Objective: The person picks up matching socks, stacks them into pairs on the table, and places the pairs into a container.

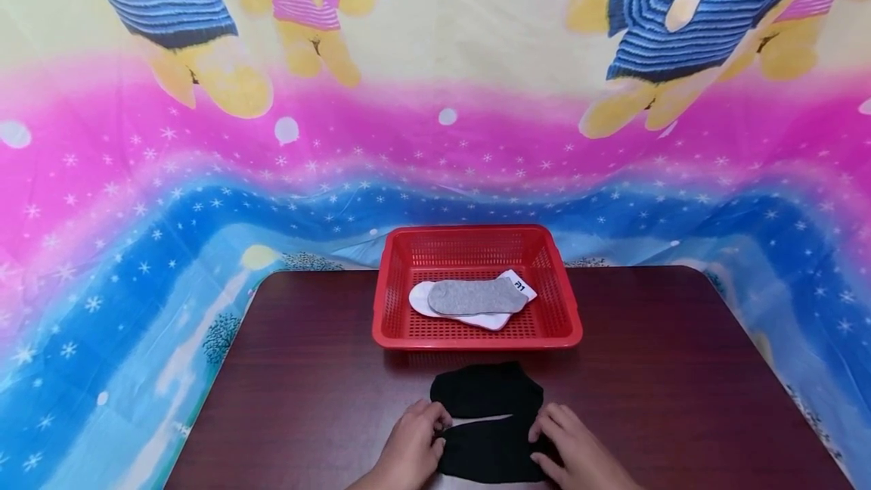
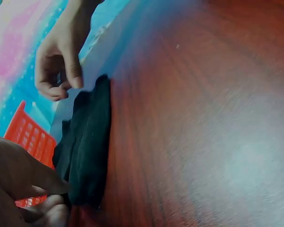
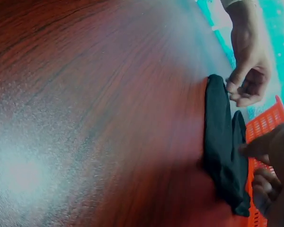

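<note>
Two black socks lie flat on the table in the head view, the far sock (image 1: pixel 483 390) above the near sock (image 1: pixel 486 448); they meet at the right. At their left ends my left hand (image 1: pixel 413 441) pinches the edge of the near sock, thumb and fingers close together in the left wrist view. My right hand (image 1: pixel 578 448) is at the right ends, its thumb and fingers apart and loosely bent. In the left wrist view that right hand (image 2: pixel 61 56) hovers just off the black cloth (image 2: pixel 91 142).
Behind the socks stands a red perforated basket (image 1: pixel 476 342). Inside lie a grey sock (image 1: pixel 476 298) and white socks (image 1: pixel 490 320), one with dark lettering. The dark brown table (image 1: pixel 306 369) is backed by a patterned cloth (image 1: pixel 435 142).
</note>
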The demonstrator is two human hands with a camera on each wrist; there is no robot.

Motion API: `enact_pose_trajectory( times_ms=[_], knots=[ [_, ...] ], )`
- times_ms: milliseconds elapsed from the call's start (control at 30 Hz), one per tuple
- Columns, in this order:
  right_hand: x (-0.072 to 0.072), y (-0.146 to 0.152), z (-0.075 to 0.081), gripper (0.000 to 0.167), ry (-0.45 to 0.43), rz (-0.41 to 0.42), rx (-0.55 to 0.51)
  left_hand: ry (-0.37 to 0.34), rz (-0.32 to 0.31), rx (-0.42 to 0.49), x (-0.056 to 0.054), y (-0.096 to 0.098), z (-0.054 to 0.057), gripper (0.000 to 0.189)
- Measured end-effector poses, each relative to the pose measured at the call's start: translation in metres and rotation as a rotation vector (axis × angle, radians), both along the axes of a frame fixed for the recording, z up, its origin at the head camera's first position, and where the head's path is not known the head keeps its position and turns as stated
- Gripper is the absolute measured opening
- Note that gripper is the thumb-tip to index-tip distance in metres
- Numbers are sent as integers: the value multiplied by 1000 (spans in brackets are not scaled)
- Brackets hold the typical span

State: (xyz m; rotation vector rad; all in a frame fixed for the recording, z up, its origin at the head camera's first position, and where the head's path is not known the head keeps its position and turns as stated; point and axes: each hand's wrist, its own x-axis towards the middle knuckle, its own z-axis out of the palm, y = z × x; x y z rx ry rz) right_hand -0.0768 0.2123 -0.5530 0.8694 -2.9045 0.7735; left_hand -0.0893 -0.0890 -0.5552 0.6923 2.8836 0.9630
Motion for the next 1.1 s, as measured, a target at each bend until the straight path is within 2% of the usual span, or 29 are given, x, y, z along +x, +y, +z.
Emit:
enact_pose_trajectory(
  times_ms=[67,100,200,267,300,367,433,500,700,800,867,967,1100],
  knots=[
    [-1,0,-3,31,117,132,-10,-22,-42,-3,3,1,5,28],
    [-2,0,-5,31,180,192,-17,-14,-83,-11,3,1,6,27],
    [-5,0,-13,34,309,314,6,-28,-253,-65,2,0,4,22],
    [-7,1,-19,36,358,359,32,-24,-360,-98,-1,-2,-4,20],
    [-8,3,-20,35,348,376,47,-5,-402,-112,-3,-3,-7,19],
    [-8,5,-23,31,317,389,81,10,-445,-134,-4,-5,-15,19],
    [-8,6,-24,27,279,392,114,37,-451,-151,-5,-7,-19,21],
    [-8,6,-25,26,263,395,150,69,-443,-168,-3,-8,-18,24],
    [-10,3,-21,32,287,417,242,92,-435,-192,-2,-6,-16,26],
    [-10,2,-22,23,307,440,268,114,-439,-209,-3,-4,-17,27],
    [-9,2,-22,19,315,451,285,159,-433,-233,-2,-2,-18,28],
    [-10,3,-23,23,340,457,291,251,-418,-247,-1,-1,-20,30],
    [-13,6,-24,21,365,461,235,322,-407,-190,1,-1,-21,31]
  ],
)
